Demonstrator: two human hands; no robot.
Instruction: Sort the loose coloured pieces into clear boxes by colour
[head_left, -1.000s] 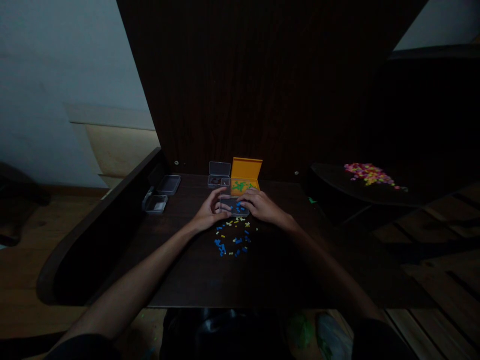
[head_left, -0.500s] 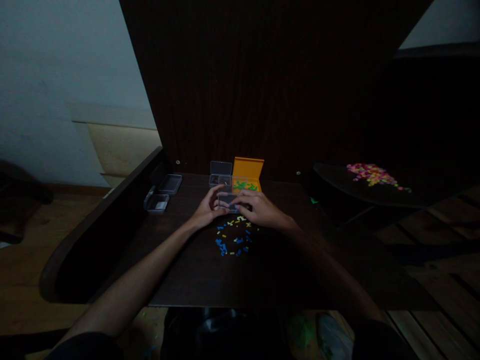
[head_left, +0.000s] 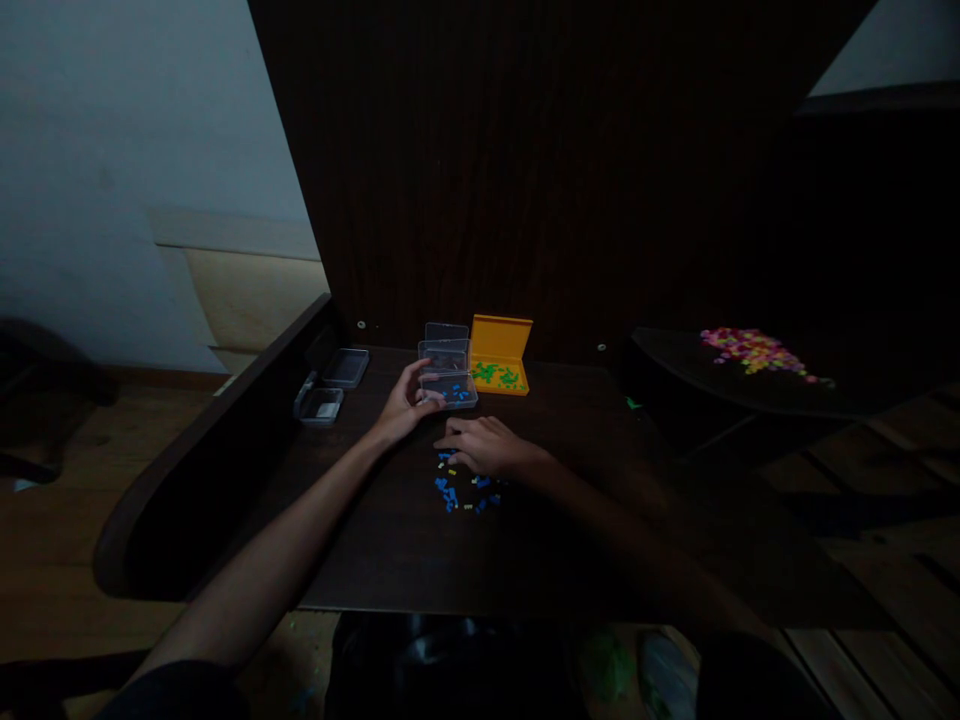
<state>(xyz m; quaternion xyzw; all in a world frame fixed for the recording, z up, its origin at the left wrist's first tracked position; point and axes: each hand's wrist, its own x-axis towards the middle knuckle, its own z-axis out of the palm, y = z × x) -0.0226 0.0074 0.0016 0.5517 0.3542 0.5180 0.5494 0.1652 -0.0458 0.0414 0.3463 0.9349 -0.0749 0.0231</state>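
Dim light falls on the dark desk [head_left: 397, 560] in front of you, with a dark panel [head_left: 525, 180] rising behind it and a pale wall [head_left: 150, 110] off to your left. From your head camera, your left hand [head_left: 407, 405] grips the left end of the clear box [head_left: 465, 404], thumb at its near edge and fingers curled around the side. That box stands open near the middle of the desk, its see-through lid [head_left: 442, 350] raised at the back, and a few blue bits [head_left: 459, 391] lie inside. Your right hand [head_left: 484, 445] is just nearer to you, fingers bent and pointing down over the loose bits [head_left: 448, 495], blue and yellow, scattered on the desk; you cannot tell from here whether the fingertips pinch one, and the hand hides part of the scatter. Just right of the clear box, the orange box [head_left: 501, 335] sits open with green bits [head_left: 487, 374] in it. Another clear lid, the rear lid [head_left: 448, 329], shows behind yours. Over by the left side board [head_left: 202, 460] are a flat tray [head_left: 347, 368] and a small case [head_left: 322, 407]. Well to your right, a bright pile [head_left: 757, 350] of pink, yellow and orange pieces rests on a dark ledge [head_left: 675, 355].
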